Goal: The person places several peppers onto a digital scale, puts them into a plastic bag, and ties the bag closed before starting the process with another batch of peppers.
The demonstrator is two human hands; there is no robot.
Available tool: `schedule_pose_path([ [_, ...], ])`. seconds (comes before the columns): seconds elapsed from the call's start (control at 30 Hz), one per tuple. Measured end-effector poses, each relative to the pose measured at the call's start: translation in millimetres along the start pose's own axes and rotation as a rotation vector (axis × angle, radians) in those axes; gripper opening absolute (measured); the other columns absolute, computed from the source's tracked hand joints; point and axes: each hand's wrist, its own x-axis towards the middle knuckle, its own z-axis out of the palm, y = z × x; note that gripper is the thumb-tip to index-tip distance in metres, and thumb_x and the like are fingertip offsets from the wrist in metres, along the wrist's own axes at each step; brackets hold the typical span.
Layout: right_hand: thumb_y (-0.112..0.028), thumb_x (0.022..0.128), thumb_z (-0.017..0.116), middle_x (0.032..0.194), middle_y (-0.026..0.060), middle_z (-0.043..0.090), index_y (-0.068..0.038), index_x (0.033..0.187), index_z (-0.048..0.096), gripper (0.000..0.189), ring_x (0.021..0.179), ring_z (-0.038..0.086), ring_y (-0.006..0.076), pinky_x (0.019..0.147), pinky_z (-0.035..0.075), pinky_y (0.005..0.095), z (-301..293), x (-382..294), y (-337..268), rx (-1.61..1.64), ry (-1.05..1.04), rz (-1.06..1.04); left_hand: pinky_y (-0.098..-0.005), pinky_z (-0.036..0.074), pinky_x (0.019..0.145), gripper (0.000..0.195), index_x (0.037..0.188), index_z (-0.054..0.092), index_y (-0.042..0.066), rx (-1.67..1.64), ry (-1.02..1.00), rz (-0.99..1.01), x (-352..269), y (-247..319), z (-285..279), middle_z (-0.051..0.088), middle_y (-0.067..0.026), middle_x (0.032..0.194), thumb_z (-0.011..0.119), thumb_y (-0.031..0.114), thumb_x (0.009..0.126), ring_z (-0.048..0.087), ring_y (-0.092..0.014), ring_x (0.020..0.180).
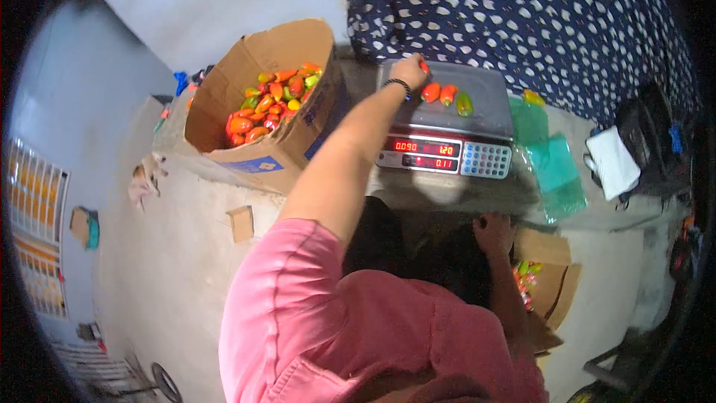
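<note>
With its arm stretched forward, my left hand (409,71) holds a red pepper (424,68) over the left part of the metal pan of a digital scale (481,81). On the pan, in a row to the right of that hand, lie two orange-red peppers (430,92) and a green pepper (464,104). Red digits glow on the display below the pan. My right hand (495,234) rests low, by my lap under the ledge's front edge, with its fingers curled; whether it holds anything is unclear.
A large cardboard box (291,159) of red, orange and green peppers stands left of the scale. Green plastic bags (554,165) and a yellow pepper (533,97) lie to its right. Another cardboard box (551,249) with peppers is lower right. A cat (146,179) lies on the floor.
</note>
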Motion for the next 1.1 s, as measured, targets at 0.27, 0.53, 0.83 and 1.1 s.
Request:
schedule_pose_path([
  [0.27, -0.043, 0.076, 0.056, 0.109, 0.0117, 0.058, -0.013, 0.097, 0.064, 0.037, 0.104, 0.051, 0.0348, 0.094, 0.033, 0.0556, 32.4, 16.1, 16.0, 0.001, -0.009, -0.037, -0.0403, 0.04, 0.093, 0.047, 0.115, 0.057, 0.017, 0.061, -0.191, -0.065, 15.4, -2.6, 1.7, 0.059, -0.0156, 0.111, 0.056, 0.045, 0.077, 0.054, -0.031, 0.107],
  [0.53, -0.039, 0.076, 0.059, 0.105, 0.0112, 0.06, -0.014, 0.102, 0.063, 0.035, 0.105, 0.051, 0.0311, 0.09, 0.041, 0.0437, 15.7, 13.3, -4.1, 0.01, -0.035, -0.034, -0.0351, 0.045, 0.085, 0.047, 0.113, 0.06, 0.012, -0.008, -0.011, 0.28, 46.5, -66.4, -207.5, 0.064, -0.0122, 0.103, 0.056, 0.045, 0.08, 0.058, -0.024, 0.097],
  [0.83, -0.039, 0.077, 0.059, 0.109, 0.0108, 0.058, -0.016, 0.099, 0.065, 0.033, 0.108, 0.049, 0.0305, 0.09, 0.038, 0.0471, 6.0, 13.7, -16.5, -0.058, -0.076, 0.002, -0.0377, 0.04, 0.082, 0.059, 0.114, 0.048, 0.007, 0.544, -0.277, -0.584, -111.9, -246.4, -249.9, 0.053, -0.0118, 0.108, 0.064, 0.043, 0.071, 0.049, -0.025, 0.095],
  [1.1, -0.037, 0.074, 0.059, 0.103, 0.0102, 0.058, -0.013, 0.09, 0.064, 0.029, 0.101, 0.051, 0.0327, 0.085, 0.04, 0.0498, 35.6, 12.0, 17.8, 0.056, 0.054, -0.066, -0.0388, 0.033, 0.101, 0.099, 0.132, 0.041, 0.011, 0.512, -0.173, -0.942, -136.1, -321.3, -217.4, 0.039, -0.013, 0.136, 0.07, 0.065, 0.054, 0.033, -0.028, 0.128],
])
